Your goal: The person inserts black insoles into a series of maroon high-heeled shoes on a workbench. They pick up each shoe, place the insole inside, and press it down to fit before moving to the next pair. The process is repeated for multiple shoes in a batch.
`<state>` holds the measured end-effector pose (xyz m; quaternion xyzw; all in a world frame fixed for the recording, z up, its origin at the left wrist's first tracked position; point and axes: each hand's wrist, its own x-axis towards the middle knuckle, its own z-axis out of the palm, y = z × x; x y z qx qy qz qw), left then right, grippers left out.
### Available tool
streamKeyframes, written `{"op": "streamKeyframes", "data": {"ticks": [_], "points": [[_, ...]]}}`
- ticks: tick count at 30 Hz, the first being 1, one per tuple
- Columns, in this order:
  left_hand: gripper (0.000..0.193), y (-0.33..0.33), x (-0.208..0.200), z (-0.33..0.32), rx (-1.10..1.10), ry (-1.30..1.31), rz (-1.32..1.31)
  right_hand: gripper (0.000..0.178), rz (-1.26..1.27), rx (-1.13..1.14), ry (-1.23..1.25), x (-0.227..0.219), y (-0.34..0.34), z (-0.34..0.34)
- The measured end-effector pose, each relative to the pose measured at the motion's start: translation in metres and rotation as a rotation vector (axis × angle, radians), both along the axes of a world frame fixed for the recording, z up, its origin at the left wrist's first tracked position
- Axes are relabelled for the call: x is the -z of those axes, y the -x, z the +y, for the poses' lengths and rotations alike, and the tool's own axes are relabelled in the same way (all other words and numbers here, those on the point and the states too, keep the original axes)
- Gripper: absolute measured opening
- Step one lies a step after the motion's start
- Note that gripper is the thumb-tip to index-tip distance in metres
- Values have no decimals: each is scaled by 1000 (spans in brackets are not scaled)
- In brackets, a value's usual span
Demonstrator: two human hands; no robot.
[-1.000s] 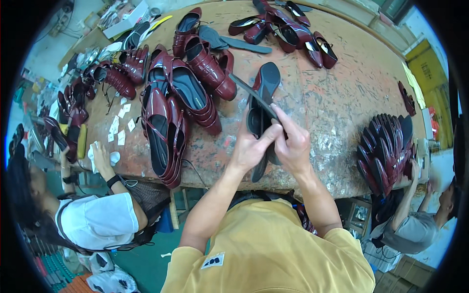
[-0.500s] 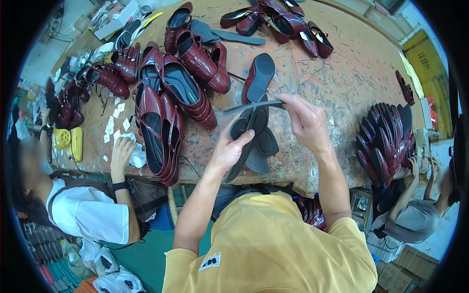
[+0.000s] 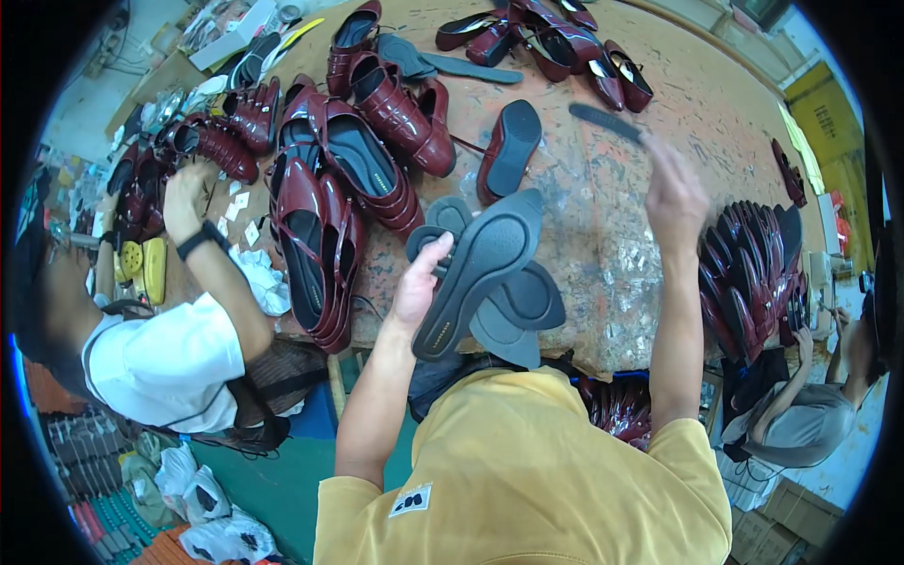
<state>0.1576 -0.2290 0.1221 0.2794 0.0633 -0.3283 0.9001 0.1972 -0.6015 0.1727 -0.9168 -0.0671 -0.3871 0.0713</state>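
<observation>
My left hand (image 3: 416, 287) is closed on a dark grey shoe insole (image 3: 480, 273), its contoured face tilted up toward me. Under and behind it, more grey insoles (image 3: 508, 330) fan out over the table's near edge; how many are in the grip cannot be told. Farther right, above the table, my right hand (image 3: 674, 193) is blurred by motion. A thin dark insole (image 3: 605, 122), seen nearly edge-on, reaches up and left from its fingertips and appears pinched there. A burgundy shoe (image 3: 510, 151) lies sole up just beyond the left hand's insoles.
Burgundy strapped shoes (image 3: 306, 245) crowd the table (image 3: 603, 273) on the left; others (image 3: 546, 42) lie at the far side. Shoe parts (image 3: 749, 273) are stacked at right. A co-worker in white (image 3: 169, 358) sits left, reaching over the table; another in grey (image 3: 800, 414) sits right.
My right hand has swung right and away from me with the thin insole, leaving the left hand's side. In my left hand the insole has turned from edge-on to face-up. The left co-worker's arm has reached farther out.
</observation>
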Motion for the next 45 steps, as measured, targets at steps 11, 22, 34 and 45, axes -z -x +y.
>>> {"op": "streamKeyframes", "data": {"ticks": [11,22,34,45], "points": [[40,-4,-8,-13,143,-429,-65,55,814,-712,-210,-4,19,99],[38,0,-9,-18,179,-377,-120,34,598,-657,-138,-1,50,103],[77,2,1,-9,211,202,21,32,1011,-812,-871,20,34,85],[55,-2,25,-7,235,-93,-325,23,1059,-961,-629,0,40,77]]}}
